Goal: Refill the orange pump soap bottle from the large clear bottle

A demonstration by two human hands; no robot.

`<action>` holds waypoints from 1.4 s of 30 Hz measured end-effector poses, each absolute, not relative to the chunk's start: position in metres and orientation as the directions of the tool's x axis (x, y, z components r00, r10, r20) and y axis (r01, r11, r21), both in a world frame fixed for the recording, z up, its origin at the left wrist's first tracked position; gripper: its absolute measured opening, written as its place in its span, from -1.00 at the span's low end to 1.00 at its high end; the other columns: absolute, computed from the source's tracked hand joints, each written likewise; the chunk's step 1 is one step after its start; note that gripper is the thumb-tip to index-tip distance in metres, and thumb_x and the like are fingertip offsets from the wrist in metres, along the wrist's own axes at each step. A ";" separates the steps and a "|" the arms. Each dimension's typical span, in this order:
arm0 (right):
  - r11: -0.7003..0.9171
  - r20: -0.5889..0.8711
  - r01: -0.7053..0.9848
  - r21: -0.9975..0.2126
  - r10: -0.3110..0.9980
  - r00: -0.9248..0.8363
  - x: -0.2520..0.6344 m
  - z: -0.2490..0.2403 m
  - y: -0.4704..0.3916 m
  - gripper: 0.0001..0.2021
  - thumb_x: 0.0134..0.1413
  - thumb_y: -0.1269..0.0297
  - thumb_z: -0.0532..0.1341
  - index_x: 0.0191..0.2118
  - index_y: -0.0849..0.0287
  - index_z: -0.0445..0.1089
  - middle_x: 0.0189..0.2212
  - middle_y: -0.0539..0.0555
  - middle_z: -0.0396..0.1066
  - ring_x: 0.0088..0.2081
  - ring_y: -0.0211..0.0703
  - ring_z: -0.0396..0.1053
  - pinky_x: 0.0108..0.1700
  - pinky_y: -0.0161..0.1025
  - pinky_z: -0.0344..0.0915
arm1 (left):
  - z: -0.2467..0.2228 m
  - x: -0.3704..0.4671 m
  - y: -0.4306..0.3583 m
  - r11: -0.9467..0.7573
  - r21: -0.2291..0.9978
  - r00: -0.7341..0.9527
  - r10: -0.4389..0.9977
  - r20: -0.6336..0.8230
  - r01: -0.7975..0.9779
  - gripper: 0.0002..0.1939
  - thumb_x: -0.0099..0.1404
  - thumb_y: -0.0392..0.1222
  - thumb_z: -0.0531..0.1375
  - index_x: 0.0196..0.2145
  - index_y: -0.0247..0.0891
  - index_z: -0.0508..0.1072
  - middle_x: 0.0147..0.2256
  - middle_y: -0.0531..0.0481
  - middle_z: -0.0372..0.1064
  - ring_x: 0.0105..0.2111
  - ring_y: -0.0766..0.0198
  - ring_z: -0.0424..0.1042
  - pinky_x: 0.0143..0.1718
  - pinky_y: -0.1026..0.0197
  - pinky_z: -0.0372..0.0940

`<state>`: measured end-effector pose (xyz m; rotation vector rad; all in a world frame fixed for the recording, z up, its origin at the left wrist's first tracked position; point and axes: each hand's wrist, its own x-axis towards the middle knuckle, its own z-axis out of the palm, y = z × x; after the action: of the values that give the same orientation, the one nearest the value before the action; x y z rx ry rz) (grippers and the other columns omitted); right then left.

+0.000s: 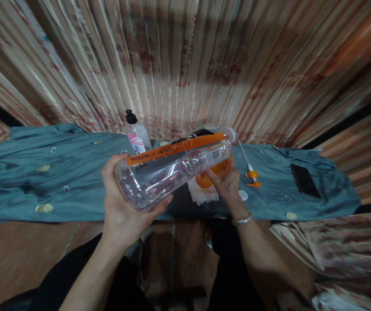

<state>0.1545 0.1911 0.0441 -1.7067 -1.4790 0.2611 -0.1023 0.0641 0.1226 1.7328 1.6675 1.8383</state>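
Note:
A large clear plastic bottle (pixel 169 179) with an orange band lies tilted across the view, its mouth end raised toward the upper right. My left hand (pixel 120 198) is wrapped round its base, thumb underneath. Below the neck, my right hand (pixel 226 181) is closed round an orange container (pixel 222 166), mostly hidden behind the clear bottle. Whether the two mouths touch, I cannot tell. Under them lies a white tissue (pixel 203 192). To the right, an orange pump head (pixel 253 176) with a long clear tube lies near my right hand, beside a round white disc (pixel 243 195).
A clear bottle with a black cap and pink label (pixel 136 134) stands behind on the narrow bench's green patterned cloth (pixel 81 181). A dark phone (pixel 305 180) lies toward the right end. Pleated curtain (pixel 172 56) hangs close behind the bench.

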 end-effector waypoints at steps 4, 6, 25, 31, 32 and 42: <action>0.094 0.384 0.711 -0.697 0.886 0.259 0.157 0.040 0.191 -0.30 -0.04 -0.19 0.53 0.13 0.06 0.42 -0.04 0.30 0.75 -0.03 0.35 0.75 0.00 0.17 0.66 | 0.121 -0.103 0.065 -0.387 0.734 -0.347 0.695 0.630 0.558 -0.02 -0.02 0.14 0.65 0.29 0.07 0.39 0.12 -0.11 0.50 -0.03 -0.17 0.68 0.00 -0.30 0.73; 0.092 0.378 0.713 -0.695 0.891 0.253 0.158 0.040 0.191 -0.33 -0.03 -0.15 0.54 0.13 0.02 0.41 -0.06 0.27 0.74 -0.04 0.33 0.74 0.01 0.18 0.66 | 0.120 -0.103 0.065 -0.383 0.739 -0.350 0.699 0.624 0.555 -0.02 -0.02 0.12 0.65 0.29 0.07 0.39 0.12 -0.11 0.50 -0.03 -0.17 0.69 0.00 -0.31 0.73; 0.072 0.347 0.710 -0.701 0.903 0.252 0.156 0.045 0.190 -0.31 -0.01 -0.05 0.57 0.17 0.05 0.39 -0.02 0.29 0.75 0.00 0.33 0.75 0.05 0.19 0.68 | 0.119 -0.103 0.066 -0.383 0.738 -0.358 0.691 0.628 0.555 0.00 -0.05 0.17 0.66 0.27 0.06 0.38 0.13 -0.11 0.49 -0.01 -0.15 0.66 0.02 -0.27 0.70; 0.081 0.377 0.724 -0.685 0.890 0.257 0.157 0.042 0.190 -0.33 -0.03 -0.11 0.57 0.12 0.03 0.40 -0.07 0.26 0.75 -0.05 0.34 0.75 0.00 0.20 0.68 | 0.118 -0.103 0.066 -0.394 0.740 -0.360 0.687 0.631 0.544 -0.01 -0.03 0.18 0.65 0.28 0.06 0.39 0.13 -0.10 0.47 0.05 -0.17 0.64 0.05 -0.26 0.68; 0.085 0.386 0.727 -0.681 0.886 0.257 0.157 0.041 0.191 -0.33 -0.03 -0.13 0.56 0.12 0.02 0.40 -0.09 0.24 0.75 -0.07 0.34 0.75 -0.02 0.20 0.67 | 0.118 -0.103 0.066 -0.398 0.736 -0.353 0.687 0.635 0.547 -0.02 -0.02 0.17 0.65 0.28 0.05 0.39 0.13 -0.10 0.47 0.03 -0.16 0.64 0.04 -0.25 0.68; 0.093 0.368 0.706 -0.703 0.896 0.249 0.158 0.042 0.191 -0.33 -0.04 -0.15 0.53 0.10 0.07 0.39 -0.11 0.25 0.72 -0.06 0.32 0.74 -0.02 0.16 0.65 | 0.119 -0.102 0.066 -0.410 0.730 -0.343 0.685 0.642 0.548 -0.06 0.01 0.10 0.63 0.28 0.05 0.38 0.13 -0.10 0.47 0.00 -0.13 0.66 0.05 -0.23 0.68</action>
<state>0.1578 0.1909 0.0416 -1.6590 -1.5050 0.2776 -0.1024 0.0665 0.1191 1.7310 1.6398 1.8691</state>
